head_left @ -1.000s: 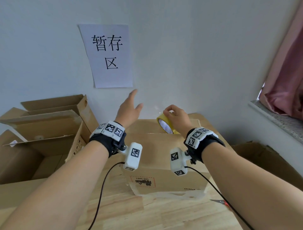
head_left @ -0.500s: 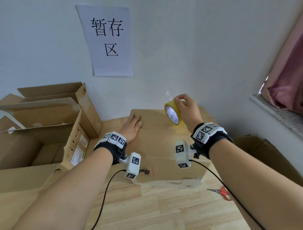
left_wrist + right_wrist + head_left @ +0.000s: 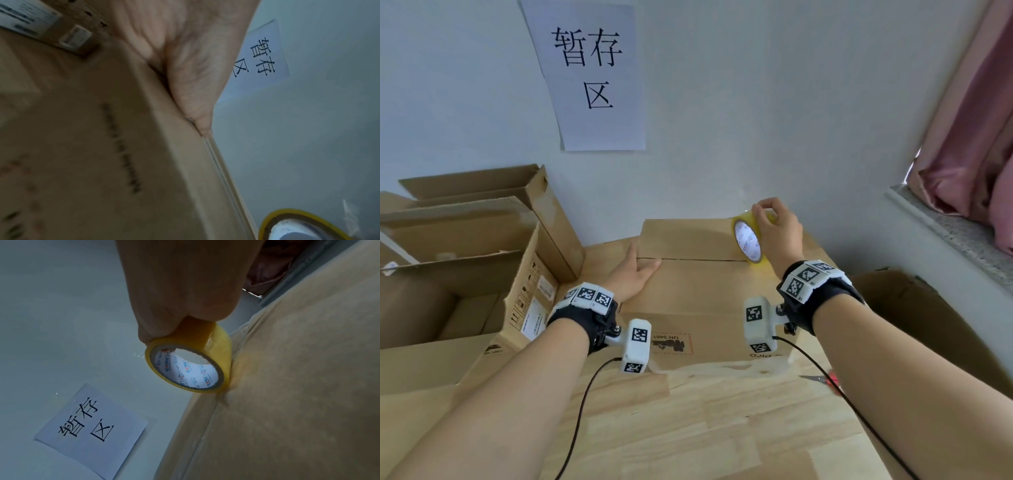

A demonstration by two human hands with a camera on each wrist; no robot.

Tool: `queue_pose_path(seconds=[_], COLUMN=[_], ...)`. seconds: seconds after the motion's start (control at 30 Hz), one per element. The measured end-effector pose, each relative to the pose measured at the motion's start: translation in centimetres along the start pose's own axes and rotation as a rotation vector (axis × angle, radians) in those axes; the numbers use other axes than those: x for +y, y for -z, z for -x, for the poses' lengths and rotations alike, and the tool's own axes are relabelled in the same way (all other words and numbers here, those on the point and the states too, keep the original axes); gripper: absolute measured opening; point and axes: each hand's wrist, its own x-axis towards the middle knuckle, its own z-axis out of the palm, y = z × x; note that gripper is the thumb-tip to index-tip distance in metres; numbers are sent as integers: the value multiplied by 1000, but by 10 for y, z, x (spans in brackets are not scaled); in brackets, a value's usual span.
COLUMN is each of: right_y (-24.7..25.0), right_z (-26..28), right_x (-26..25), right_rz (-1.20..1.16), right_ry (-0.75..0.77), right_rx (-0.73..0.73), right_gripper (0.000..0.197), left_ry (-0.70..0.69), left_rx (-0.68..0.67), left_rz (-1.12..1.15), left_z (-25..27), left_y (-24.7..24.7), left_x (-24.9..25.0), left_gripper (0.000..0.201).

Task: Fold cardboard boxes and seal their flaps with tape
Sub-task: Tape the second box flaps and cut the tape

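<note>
A brown cardboard box [image 3: 709, 298] stands on the wooden table, its two top flaps folded down and meeting at a seam [image 3: 695, 259]. My left hand [image 3: 635, 274] lies flat with straight fingers on the left end of the seam, pressing the flaps [image 3: 185, 84]. My right hand [image 3: 777, 233] pinches a yellow tape roll [image 3: 748, 240] and holds it upright on its edge at the right end of the seam. In the right wrist view the tape roll [image 3: 191, 365] touches the box top [image 3: 298, 386] right at the seam.
Open cardboard boxes [image 3: 465, 246] stand at the left against the wall. Red-handled scissors [image 3: 825, 379] lie on the wooden table [image 3: 688, 428] at the right. Another box [image 3: 914, 308] sits low at the right. A paper sign [image 3: 592, 75] hangs on the wall; pink curtain [image 3: 976, 137] at far right.
My left hand came down from the air and now lies flat on the flaps. My right hand carried the tape roll to the right end of the seam.
</note>
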Motion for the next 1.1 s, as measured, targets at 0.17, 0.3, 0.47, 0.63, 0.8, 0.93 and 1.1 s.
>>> queue_pose_path(seconds=[0.17,0.3,0.47,0.63,0.8,0.93,1.1], right_y=[0,8,11,10,8,-3,-31], right_z=[3,-2,1,-1,-5,-11,-11], right_x=[1,5,6,4,1,-11,-32], right_rz=[-27,-106,-104,-62,-37,-32,-84], right_ry=[-13,-66,-67,-56,-40,-47,-5], right_rx=[15,86,14,-12,-31,-59,-183], right_gripper=[13,12,12,12,12,11,14], left_ry=[-15,-8,-28,113,114,125,121], left_rx=[30,58,108,118,163,178,181], left_rz=[93,28,27,23,8,28,53], left_z=[8,8,5,-3,-8,-10,-11], left_y=[-4,-6,-10,-8,-12,-13,-13], left_x=[-2,4,1,10,13,10,5], left_gripper=[68,61,51,53,49,48,48])
